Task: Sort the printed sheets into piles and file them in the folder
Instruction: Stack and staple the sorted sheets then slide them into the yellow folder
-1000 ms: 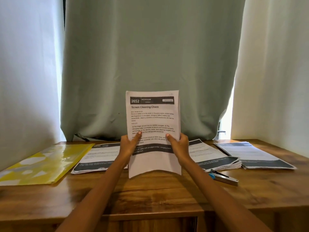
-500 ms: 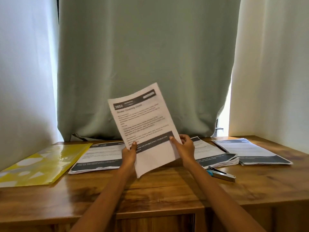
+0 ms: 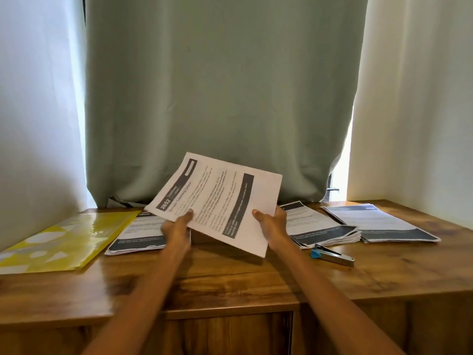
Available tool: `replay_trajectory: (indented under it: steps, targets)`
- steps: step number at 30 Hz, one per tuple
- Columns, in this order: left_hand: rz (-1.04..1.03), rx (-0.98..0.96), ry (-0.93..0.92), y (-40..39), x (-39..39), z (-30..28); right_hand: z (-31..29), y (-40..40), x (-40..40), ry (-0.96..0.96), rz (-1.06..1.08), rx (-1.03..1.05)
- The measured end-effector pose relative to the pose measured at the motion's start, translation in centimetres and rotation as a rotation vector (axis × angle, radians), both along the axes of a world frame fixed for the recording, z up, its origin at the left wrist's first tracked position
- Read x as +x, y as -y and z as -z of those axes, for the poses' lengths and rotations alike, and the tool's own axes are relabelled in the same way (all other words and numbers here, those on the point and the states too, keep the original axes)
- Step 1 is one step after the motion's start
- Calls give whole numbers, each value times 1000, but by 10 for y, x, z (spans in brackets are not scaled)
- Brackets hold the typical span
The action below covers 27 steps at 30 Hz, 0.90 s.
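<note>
I hold a printed sheet [image 3: 217,198] headed "2652 Screen Cleaning Check" above the middle of the wooden table [image 3: 230,280]. It is turned sideways, its header to the left, and leans back. My left hand [image 3: 176,226] grips its lower left edge and my right hand [image 3: 271,224] its lower right edge. Three piles of printed sheets lie on the table: one on the left [image 3: 138,234] partly behind my left hand, one right of centre [image 3: 320,226], one at far right [image 3: 378,221]. A yellow folder [image 3: 66,239] lies at far left.
A small stapler [image 3: 332,254] with a blue end lies in front of the centre-right pile. A grey-green curtain [image 3: 220,98] hangs behind the table, with white curtains at both sides. The table's front edge runs just below my forearms.
The sheet has rotated anticlockwise from upright to nearly sideways and has dropped lower toward the table. Both hands stayed on it.
</note>
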<state>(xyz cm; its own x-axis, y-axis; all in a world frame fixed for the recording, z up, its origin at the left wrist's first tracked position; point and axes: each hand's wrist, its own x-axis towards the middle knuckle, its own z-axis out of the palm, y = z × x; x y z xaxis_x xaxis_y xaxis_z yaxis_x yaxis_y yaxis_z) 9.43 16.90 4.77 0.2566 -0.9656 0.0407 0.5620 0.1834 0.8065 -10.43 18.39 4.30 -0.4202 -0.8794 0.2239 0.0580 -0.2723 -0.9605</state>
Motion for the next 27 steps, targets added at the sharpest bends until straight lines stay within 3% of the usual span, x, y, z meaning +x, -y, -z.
replay_trajectory:
  steps: [2,7,11,16,23,27]
  targets:
    - [-11,-23,117,7,39,-6,0,-1,-17,-48,-27,25]
    - [166,-43,636,1,76,-21,-9,1,-28,-115,-87,-10]
    - [239,-111,789,4,77,-37,-28,-3,-25,-234,-20,-77]
    - [251,-211,750,12,67,-50,-43,-8,-30,-265,64,-130]
    - [208,-71,711,9,46,16,26,-13,-35,-161,18,73]
    - [171,-67,697,9,41,18,21,-10,-32,-152,4,99]
